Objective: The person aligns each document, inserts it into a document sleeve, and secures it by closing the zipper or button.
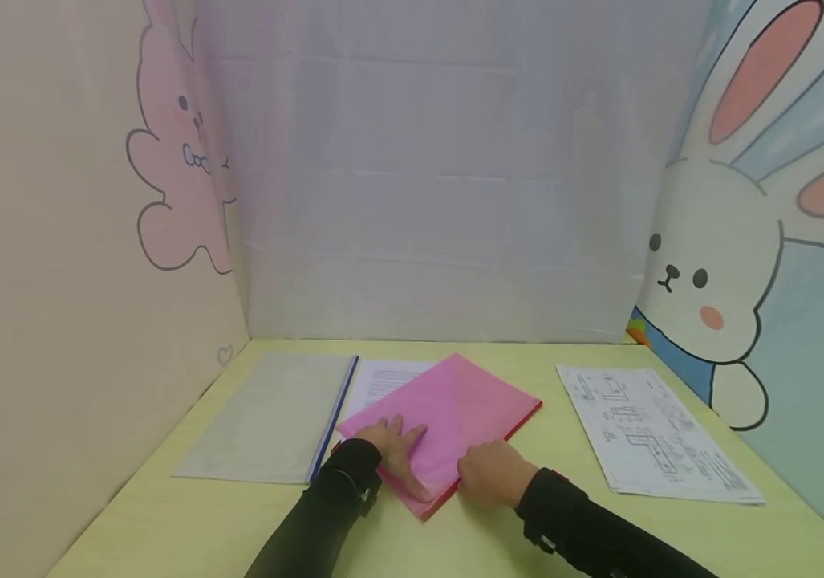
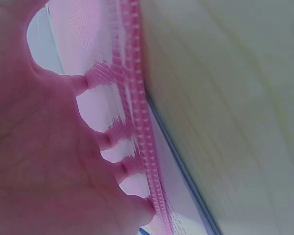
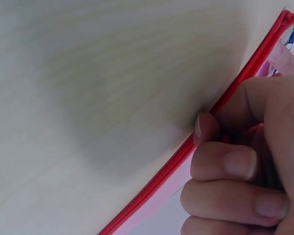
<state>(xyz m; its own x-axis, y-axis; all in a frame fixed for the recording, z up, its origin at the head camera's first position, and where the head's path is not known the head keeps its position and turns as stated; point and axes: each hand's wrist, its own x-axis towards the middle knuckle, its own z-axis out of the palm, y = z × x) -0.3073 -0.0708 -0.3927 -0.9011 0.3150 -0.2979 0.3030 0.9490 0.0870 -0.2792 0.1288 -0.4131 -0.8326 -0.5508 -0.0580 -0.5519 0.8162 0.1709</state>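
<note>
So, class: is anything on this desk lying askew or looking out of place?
Yes: the pink folder with the red spine lies diagonally, overlapping a printed sheet, while the clear blue-spined folder and the drawings lie roughly straight. Left hand presses it; right hand holds its edge.

Seen from my left wrist camera, my left hand point(image 2: 44, 161) lies flat on a pink mesh pouch point(image 2: 95, 44), its fingers point(image 2: 137, 208) spread and their tips at the pouch's stitched edge point(image 2: 139, 112). Beyond that edge I see a thin blue strip point(image 2: 183, 171), then the pale yellow-green worktop point(image 2: 225, 98).
</note>
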